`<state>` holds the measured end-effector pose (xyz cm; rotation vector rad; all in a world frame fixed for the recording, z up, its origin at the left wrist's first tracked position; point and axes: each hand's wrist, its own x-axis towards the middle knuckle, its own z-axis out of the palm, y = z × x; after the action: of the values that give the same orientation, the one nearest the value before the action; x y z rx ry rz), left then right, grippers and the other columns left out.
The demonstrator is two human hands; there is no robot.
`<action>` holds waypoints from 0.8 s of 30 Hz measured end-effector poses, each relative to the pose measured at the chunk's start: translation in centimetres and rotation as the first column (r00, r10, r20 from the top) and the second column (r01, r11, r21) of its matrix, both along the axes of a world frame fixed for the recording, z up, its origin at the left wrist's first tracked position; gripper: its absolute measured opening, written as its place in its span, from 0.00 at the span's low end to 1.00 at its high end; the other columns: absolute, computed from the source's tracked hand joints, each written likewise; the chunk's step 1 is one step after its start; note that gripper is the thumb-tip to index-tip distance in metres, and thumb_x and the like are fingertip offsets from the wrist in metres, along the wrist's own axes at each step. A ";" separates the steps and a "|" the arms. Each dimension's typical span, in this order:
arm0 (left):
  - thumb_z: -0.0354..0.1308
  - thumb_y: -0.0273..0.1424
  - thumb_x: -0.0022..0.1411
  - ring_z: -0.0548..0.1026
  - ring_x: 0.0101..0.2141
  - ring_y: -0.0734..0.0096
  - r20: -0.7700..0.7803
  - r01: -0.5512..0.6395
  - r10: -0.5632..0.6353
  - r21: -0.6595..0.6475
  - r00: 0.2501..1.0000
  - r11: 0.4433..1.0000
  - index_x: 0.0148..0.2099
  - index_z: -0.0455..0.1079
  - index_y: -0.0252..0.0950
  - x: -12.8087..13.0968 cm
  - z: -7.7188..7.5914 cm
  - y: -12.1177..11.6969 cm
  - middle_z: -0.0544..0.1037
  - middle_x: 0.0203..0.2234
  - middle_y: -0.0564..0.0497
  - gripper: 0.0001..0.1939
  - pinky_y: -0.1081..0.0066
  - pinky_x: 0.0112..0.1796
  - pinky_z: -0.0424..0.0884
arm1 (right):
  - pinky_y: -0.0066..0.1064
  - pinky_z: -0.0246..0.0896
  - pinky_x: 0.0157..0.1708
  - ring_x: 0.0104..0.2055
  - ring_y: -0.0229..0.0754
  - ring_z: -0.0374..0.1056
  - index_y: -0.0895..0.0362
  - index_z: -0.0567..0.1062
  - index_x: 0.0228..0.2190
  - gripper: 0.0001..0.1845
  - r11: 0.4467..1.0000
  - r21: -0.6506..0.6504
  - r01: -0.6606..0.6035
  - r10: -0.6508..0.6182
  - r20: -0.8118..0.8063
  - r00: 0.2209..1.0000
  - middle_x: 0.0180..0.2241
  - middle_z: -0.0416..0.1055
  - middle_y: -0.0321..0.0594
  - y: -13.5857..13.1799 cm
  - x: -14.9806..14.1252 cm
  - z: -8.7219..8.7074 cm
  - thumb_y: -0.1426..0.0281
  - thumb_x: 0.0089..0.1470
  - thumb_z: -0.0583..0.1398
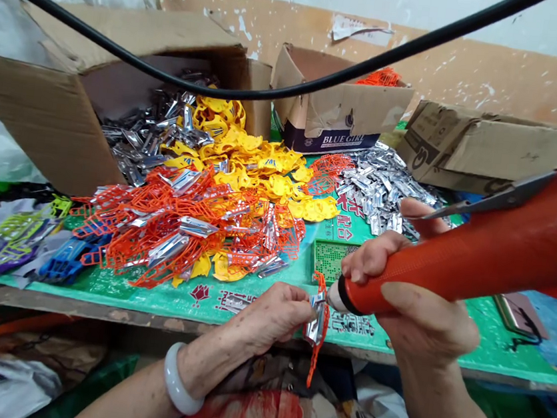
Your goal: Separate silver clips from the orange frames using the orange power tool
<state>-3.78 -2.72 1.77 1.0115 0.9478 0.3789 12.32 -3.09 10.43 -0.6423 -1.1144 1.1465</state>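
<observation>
My left hand [282,315], a white bangle on its wrist, pinches a shiny metal plate [314,327] by its edge, above the front edge of the table. An orange openwork plastic piece [315,357] hangs against that plate's right side. My right hand [418,305] wraps round a red power screwdriver [475,248] with a silver lever along its top. Its pale nose points left and down and meets the upper part of the plate and plastic piece. The contact point itself is too small to make out. A green tray of small parts [330,260] sits just beyond the screwdriver's nose.
Orange pieces with metal plates [176,224] lie heaped at left, with yellow pieces [263,167] behind. Loose metal plates [382,180] pile at back right. An open carton [27,120], a "BLUE GIRL" carton [340,112] and a flattened carton [506,151] line the back. A black cable [251,94] hangs across.
</observation>
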 end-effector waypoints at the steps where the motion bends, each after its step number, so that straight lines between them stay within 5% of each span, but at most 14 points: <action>1: 0.56 0.34 0.49 0.44 0.14 0.83 0.000 0.000 0.000 -0.002 1.000 1.000 0.23 0.61 0.35 0.0 0.1 0.0 0.51 0.12 0.62 0.10 0.71 0.18 0.38 | 0.39 0.67 0.32 0.27 0.40 0.66 0.47 0.65 0.50 0.32 1.000 0.006 -0.004 0.004 0.001 1.000 0.25 0.67 0.33 0.0 0.0 0.0 0.72 0.43 0.66; 9: 0.54 0.33 0.49 0.46 0.16 0.82 -0.029 -0.009 0.009 -0.004 1.000 1.000 0.24 0.62 0.34 -0.2 1.9 0.0 0.53 0.13 0.61 0.07 0.71 0.20 0.39 | 0.37 0.68 0.30 0.26 0.39 0.65 0.44 0.65 0.50 0.33 1.000 0.026 -0.010 0.009 0.035 0.999 0.24 0.67 0.31 0.4 0.2 -0.3 0.68 0.42 0.67; 24: 0.55 0.39 0.53 0.47 0.16 0.81 -0.088 0.045 -0.037 0.094 0.995 0.995 0.24 0.63 0.34 -0.2 2.3 0.1 0.53 0.14 0.61 0.14 0.71 0.20 0.41 | 0.37 0.68 0.31 0.26 0.39 0.66 0.46 0.63 0.51 0.33 0.998 0.014 -0.056 0.055 0.065 0.996 0.25 0.68 0.31 0.3 -0.1 -0.5 0.68 0.43 0.67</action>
<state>-3.97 -2.67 4.04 1.1406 0.9926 0.3515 12.24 -2.76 9.97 -0.6438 -1.2011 1.1700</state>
